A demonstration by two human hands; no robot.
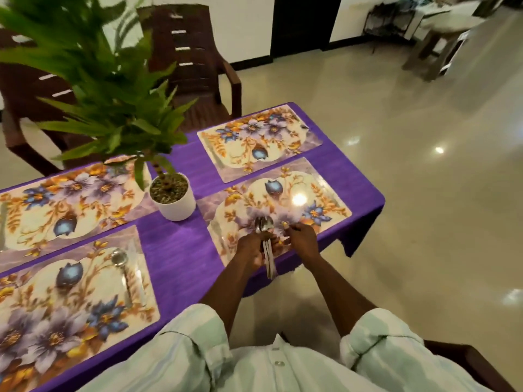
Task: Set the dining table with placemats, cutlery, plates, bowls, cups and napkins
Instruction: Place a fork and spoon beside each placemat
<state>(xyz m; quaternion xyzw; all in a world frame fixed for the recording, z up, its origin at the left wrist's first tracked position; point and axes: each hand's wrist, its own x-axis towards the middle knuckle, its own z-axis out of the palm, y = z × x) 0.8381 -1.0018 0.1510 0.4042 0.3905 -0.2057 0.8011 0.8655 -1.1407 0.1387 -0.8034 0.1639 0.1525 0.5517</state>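
Observation:
Several floral placemats lie on the purple tablecloth [175,250]. Over the near right placemat [311,188] my left hand [250,250] grips a bundle of spoons [264,226], bowls pointing away and handles sticking out toward me. My right hand [301,237] is just right of the bundle with its fingertips pinched together by the spoon bowls; what they pinch is too blurred to tell. On the near left placemat [70,301] a spoon [120,258] and a second piece of cutlery [140,281] lie side by side. The far right placemat [254,142] holds nothing.
A potted green plant in a white pot [177,202] stands at the table's middle. Brown plastic chairs [192,60] line the far side, and another chair's arm [469,360] is at my right. The table's right edge drops to a shiny tiled floor [424,193].

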